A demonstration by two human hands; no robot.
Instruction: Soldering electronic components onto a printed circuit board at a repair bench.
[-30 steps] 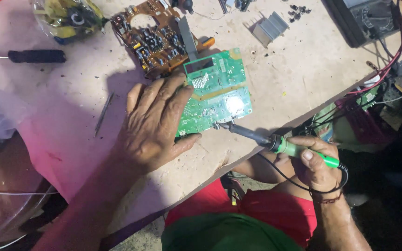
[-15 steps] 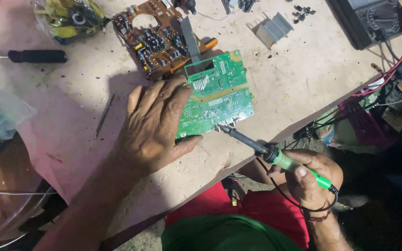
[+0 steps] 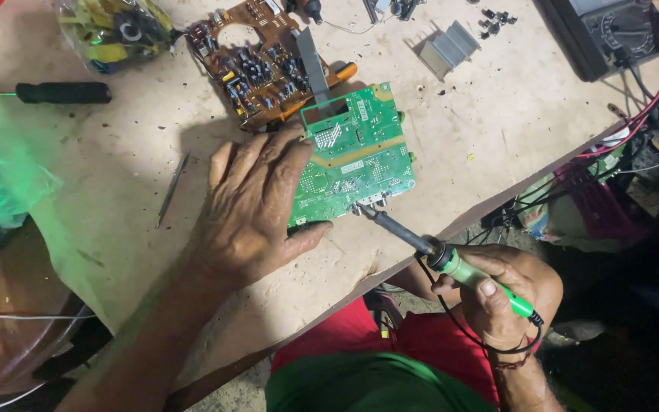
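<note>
At the frame's centre, the left hand [image 3: 249, 206] lies flat with fingers spread, pressing a glossy green circuit board [image 3: 356, 156] onto the rough, pale wooden table [image 3: 497, 130]. The right hand [image 3: 509, 294] is closed around a soldering iron [image 3: 451, 263] with a green handle, its dark metal tip touching the board's lower edge. A brown circuit board [image 3: 257, 65] sits just above; bare tabletop lies to the right.

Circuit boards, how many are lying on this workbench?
2. The green circuit board lies under the left hand, with the soldering iron's tip at its near edge; the brown circuit board lies just behind it. Others may be hidden.
</note>
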